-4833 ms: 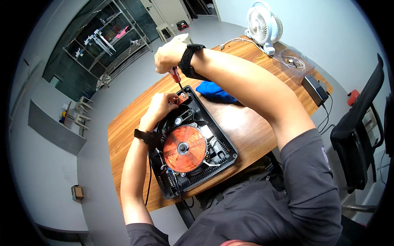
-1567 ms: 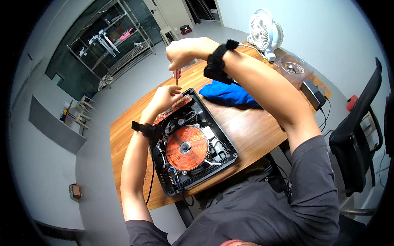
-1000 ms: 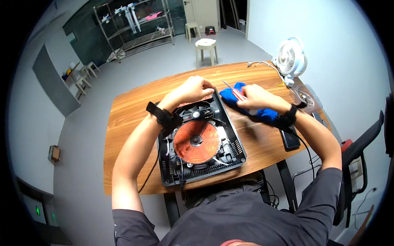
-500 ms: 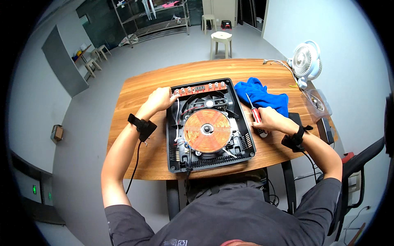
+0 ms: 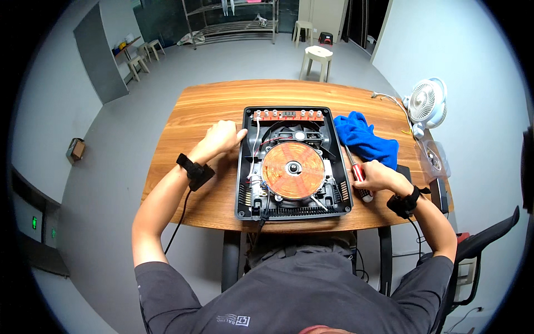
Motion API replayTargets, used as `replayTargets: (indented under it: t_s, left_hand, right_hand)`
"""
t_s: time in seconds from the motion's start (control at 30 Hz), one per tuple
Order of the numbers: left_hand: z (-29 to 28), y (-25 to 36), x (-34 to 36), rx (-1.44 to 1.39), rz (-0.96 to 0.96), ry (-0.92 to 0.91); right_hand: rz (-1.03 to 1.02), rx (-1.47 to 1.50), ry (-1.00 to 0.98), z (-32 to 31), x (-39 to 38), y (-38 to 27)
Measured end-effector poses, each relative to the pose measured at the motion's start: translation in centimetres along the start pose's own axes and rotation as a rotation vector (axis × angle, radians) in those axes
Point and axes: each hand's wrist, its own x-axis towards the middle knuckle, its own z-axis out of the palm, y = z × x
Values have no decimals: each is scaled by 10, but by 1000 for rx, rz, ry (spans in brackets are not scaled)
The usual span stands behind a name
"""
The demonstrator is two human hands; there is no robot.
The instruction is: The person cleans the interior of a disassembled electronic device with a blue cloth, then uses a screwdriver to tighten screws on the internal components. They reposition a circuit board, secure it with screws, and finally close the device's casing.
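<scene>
An opened black induction cooker (image 5: 340, 161) lies on the wooden table (image 5: 206, 106), its copper coil (image 5: 292, 170) exposed and an orange circuit strip (image 5: 289, 115) along its far edge. My left hand (image 5: 221, 137) rests curled against the cooker's left rim, holding nothing I can see. My right hand (image 5: 374, 175) grips a red-handled screwdriver (image 5: 356, 172) just right of the cooker, low over the table, with its shaft pointing away toward the blue cloth (image 5: 364, 139).
A small white fan (image 5: 425, 104) stands at the table's right end, with a clear plastic container (image 5: 433, 158) beside it. A black office chair (image 5: 481, 245) is at my right. A white stool (image 5: 317, 55) and metal shelving (image 5: 233, 22) stand beyond the table.
My right hand has come down from above the cooker's far corner to the table on its right, still holding the screwdriver. My left hand slid to the cooker's left rim. My view has straightened.
</scene>
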Motion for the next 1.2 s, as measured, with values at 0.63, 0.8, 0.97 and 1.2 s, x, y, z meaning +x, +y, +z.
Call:
replayTargets:
  t_s: [0.63, 0.8, 0.97, 1.2]
  left_hand:
    - [20, 2, 0, -255, -25, -146]
    - [9, 10, -5, -369, -68, -194]
    - [2, 15, -10, -456, -110, -193]
    - [12, 1, -1, -599, -41, -204]
  right_hand:
    - [12, 142, 263, -34, 43, -58]
    - [-58, 272, 93, -25, 50, -47]
    - [-59, 407, 82, -24, 52, -47]
    - [-25, 760, 132, -13, 46, -45]
